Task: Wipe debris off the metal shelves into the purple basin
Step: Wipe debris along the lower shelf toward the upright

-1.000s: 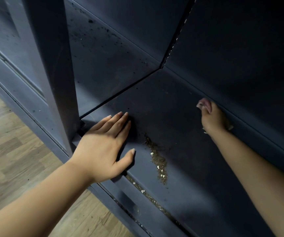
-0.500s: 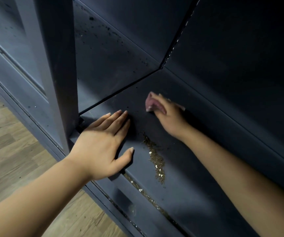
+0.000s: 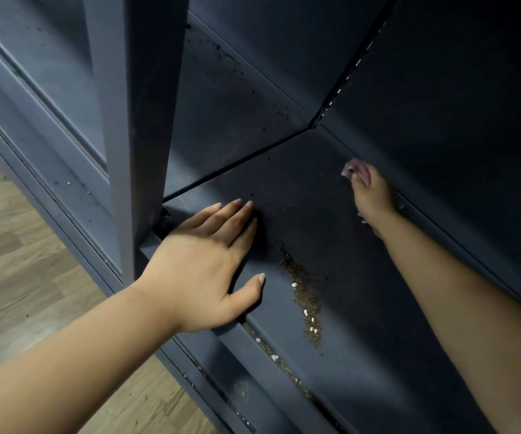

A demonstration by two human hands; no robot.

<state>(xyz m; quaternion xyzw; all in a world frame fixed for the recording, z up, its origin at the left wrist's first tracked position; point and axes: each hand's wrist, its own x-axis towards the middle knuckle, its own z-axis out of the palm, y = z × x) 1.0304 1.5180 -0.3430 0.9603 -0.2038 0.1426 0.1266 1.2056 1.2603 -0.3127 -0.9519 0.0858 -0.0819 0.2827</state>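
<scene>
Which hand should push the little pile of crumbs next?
The right hand, I think. It grips the pink cloth at the back of the shelf, behind the crumb pile. The left hand lies flat beside the pile with no cloth.

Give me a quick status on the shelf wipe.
Left hand flat on shelf. Right hand grips pink cloth at back. Debris between them. Basin unseen.
</scene>
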